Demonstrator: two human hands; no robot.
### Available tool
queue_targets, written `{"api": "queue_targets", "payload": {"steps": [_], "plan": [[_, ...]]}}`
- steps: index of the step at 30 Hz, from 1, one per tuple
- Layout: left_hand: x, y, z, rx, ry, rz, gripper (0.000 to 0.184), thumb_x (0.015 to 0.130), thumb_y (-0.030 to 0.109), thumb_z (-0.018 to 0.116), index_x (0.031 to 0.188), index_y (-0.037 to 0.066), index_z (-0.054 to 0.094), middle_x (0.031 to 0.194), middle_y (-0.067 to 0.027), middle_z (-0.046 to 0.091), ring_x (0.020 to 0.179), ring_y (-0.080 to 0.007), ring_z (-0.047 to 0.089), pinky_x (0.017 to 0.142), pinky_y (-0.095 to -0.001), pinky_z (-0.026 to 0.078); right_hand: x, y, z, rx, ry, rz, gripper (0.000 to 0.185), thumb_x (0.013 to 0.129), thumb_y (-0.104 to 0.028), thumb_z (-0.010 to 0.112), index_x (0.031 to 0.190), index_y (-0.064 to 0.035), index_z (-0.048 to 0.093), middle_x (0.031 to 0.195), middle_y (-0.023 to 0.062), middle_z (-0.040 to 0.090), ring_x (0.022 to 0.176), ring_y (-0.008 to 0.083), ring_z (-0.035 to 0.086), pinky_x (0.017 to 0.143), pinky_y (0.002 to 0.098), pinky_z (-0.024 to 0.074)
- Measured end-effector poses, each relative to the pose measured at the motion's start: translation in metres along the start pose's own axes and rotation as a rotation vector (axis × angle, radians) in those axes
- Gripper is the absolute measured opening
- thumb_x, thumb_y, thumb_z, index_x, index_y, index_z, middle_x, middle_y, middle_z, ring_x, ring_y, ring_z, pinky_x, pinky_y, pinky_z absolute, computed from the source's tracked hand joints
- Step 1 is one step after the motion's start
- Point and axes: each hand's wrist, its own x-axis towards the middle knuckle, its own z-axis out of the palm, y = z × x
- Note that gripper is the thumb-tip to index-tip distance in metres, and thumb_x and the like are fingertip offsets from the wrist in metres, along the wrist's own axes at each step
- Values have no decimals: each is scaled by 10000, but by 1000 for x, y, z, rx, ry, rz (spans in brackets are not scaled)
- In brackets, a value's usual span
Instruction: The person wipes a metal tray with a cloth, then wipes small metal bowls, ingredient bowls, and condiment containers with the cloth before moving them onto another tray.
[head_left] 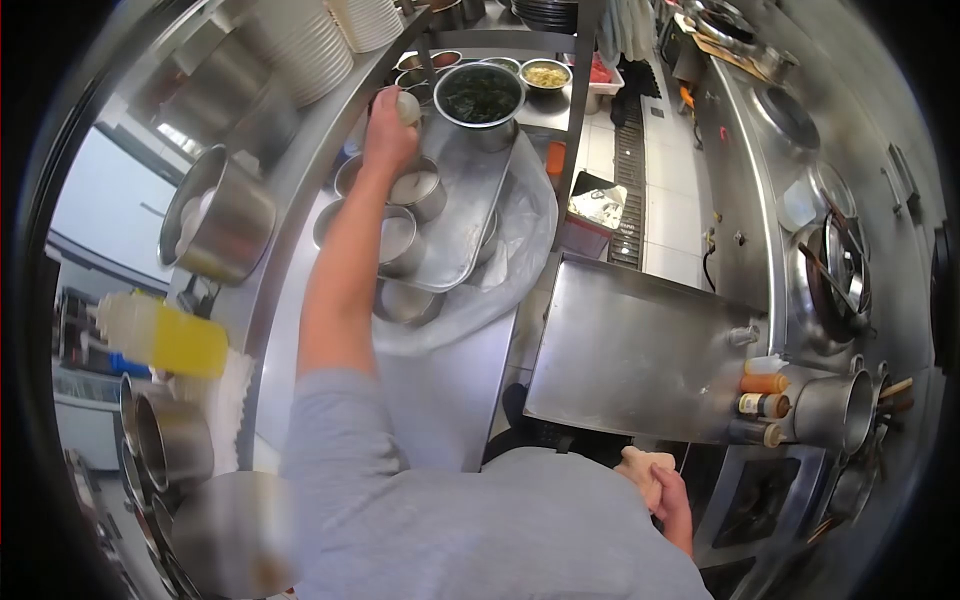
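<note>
My left hand [392,135] reaches far forward over the steel counter, its fingers closed round a pale, rounded thing [408,108] whose kind I cannot make out. Just right of it stands a steel bowl of dark leafy greens [480,95]. Below the hand are several round metal tins [418,188], some on a metal tray [455,270] over clear plastic sheeting [525,220]. Near my right side, low in the view, my right hand [674,505] is closed on a soft-looking beige piece [640,475]; its material is unclear.
At left are a large steel pot [222,225] and a squeeze bottle of yellow liquid [175,335]. To the right, a steel worktop [640,350] carries sauce bottles [765,405] by a pot [832,410]. Small food bowls [545,76] stand at the back.
</note>
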Motion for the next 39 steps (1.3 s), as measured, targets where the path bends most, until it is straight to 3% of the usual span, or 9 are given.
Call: {"api": "queue_targets", "payload": {"steps": [6,15,19,21,23,26,28,33,39], "plan": [[33,-52,35,241,-95,-269,433,830,169,658,1235,22,622,1212,-260,677,1138,-434,654,967,-503,528,-25,13,23,3,121,-26,377,977,-177,652,1255,74,606,1157,169,701,1011,281,724,868,404,601],[62,-137,65,300,20,-46,525,847,223,681,1342,63,608,1292,-264,650,1231,-434,620,1056,-509,473,-41,10,20,-36,267,-47,401,980,-194,645,1283,65,597,1166,175,706,1020,298,728,889,422,602],[64,-146,60,488,-339,-284,387,972,325,570,1126,0,715,1157,-270,702,1133,-421,661,957,-515,515,-52,-15,47,39,131,-91,353,973,-218,644,1243,10,647,1159,141,713,1014,257,726,885,412,611],[74,-195,72,795,-736,211,356,1017,311,524,1007,27,737,1004,-205,734,911,-319,709,752,-476,544,-42,-7,21,61,151,-34,326,980,-238,637,1212,-10,665,1114,118,720,964,218,726,836,390,617],[29,-77,9,-69,-361,-101,340,982,226,606,1210,-9,697,1135,-241,730,1006,-379,708,878,-459,557,-50,-12,8,34,151,-102,357,985,-234,671,1235,19,642,1117,114,723,971,214,727,844,375,611],[-32,-4,-19,350,98,238,513,976,264,670,1349,-76,579,1349,-259,617,1241,-405,592,1059,-456,471,-52,-24,-22,142,137,-168,373,977,-241,721,1227,24,642,1151,123,716,1001,218,727,849,382,609],[-95,70,-31,185,187,117,421,987,222,665,1301,-53,612,1284,-233,634,1211,-386,600,1065,-439,467,-72,-40,-40,271,33,-262,433,992,-251,683,1295,46,594,1222,163,695,1084,274,711,944,417,583],[-261,261,38,-242,-275,276,365,906,75,740,1246,-9,639,1190,-161,667,1133,-293,642,1006,-413,496,-78,-39,-100,606,-309,-226,582,989,-233,650,1468,39,463,1428,201,588,1314,326,595,1147,491,451],[-428,532,168,-896,-926,258,485,839,122,779,1266,-1,583,1180,-187,638,1121,-359,627,1004,-436,496,-68,-15,-168,400,-275,-130,540,992,-119,628,1481,25,448,1426,185,585,1293,310,614,1098,466,507]]}}
